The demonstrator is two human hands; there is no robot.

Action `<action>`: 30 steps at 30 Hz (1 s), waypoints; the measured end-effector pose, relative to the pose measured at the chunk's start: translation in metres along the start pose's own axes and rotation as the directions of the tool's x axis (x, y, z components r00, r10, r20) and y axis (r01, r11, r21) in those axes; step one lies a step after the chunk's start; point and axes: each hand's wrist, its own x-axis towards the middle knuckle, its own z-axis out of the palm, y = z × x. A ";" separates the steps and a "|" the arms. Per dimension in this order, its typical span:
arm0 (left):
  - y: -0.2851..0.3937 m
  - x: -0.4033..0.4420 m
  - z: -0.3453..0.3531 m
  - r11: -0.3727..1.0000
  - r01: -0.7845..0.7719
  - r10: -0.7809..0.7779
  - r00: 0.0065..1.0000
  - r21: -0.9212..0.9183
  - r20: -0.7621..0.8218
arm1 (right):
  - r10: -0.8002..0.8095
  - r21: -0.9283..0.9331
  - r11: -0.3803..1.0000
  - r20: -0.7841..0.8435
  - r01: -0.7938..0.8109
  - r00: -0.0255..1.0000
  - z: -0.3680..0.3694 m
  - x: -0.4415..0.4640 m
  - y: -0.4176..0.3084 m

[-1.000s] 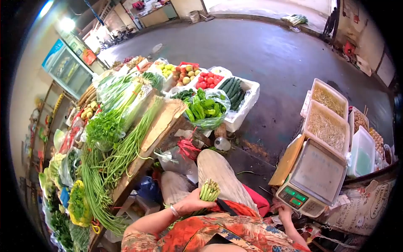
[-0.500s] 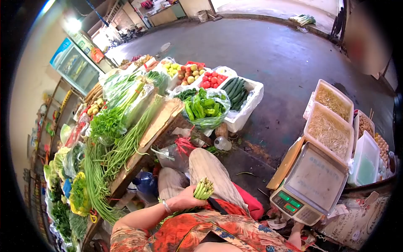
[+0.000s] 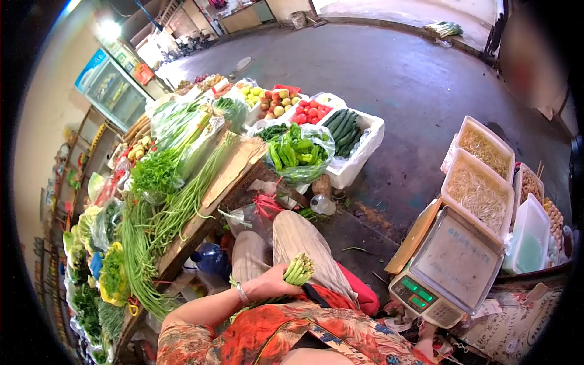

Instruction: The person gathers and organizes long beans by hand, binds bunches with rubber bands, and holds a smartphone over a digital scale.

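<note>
Green stalks lie clasped in the bent-armed left hand; fingers of the lowered right hand are hidden.

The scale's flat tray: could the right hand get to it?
Probably yes: the right hand, partly hidden, sits low by the scale, and might only need to rise over its display end to the tray.

Stalk bunch rough-ended, scale pan smooth mtl & trousers matt cloth.
</note>
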 end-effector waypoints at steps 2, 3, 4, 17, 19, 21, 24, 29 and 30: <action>-0.002 0.001 0.001 0.998 -0.030 0.028 0.999 -0.059 -0.039 | 0.042 -0.033 0.999 0.061 -0.040 0.997 -0.011 -0.005 0.001; -0.004 0.001 0.002 0.992 -0.060 0.051 0.995 -0.115 -0.080 | 0.081 -0.064 0.995 0.115 -0.074 0.990 -0.019 -0.011 -0.001; -0.007 0.002 0.001 0.991 -0.063 0.054 0.996 -0.120 -0.077 | 0.134 -0.102 0.988 0.194 -0.116 0.972 -0.027 -0.016 -0.002; -0.049 0.015 -0.016 0.972 -0.093 0.097 0.995 -0.217 0.007 | 0.754 -0.774 0.398 -0.031 -0.493 0.656 0.012 -0.153 -0.098; -0.047 0.006 -0.019 0.968 -0.090 0.089 0.996 -0.236 -0.016 | 0.644 -0.790 0.472 0.006 -0.391 0.765 0.068 -0.206 -0.105; -0.037 -0.001 -0.021 0.969 -0.086 0.080 0.996 -0.233 -0.033 | 0.614 -0.897 0.413 0.149 -0.155 0.775 0.097 -0.223 -0.115; -0.015 -0.019 -0.025 0.925 -0.020 0.008 0.999 -0.379 -0.031 | 0.544 -0.851 0.497 0.157 -0.166 0.824 0.150 -0.256 -0.124; -0.013 -0.026 -0.028 0.936 -0.054 0.052 0.999 -0.349 -0.015 | 0.240 -0.471 0.881 0.514 0.037 0.824 0.213 -0.263 -0.137; -0.013 -0.027 -0.029 0.937 -0.065 0.068 0.998 -0.342 -0.003 | 0.103 -0.425 0.889 0.546 0.169 0.831 0.252 -0.302 -0.154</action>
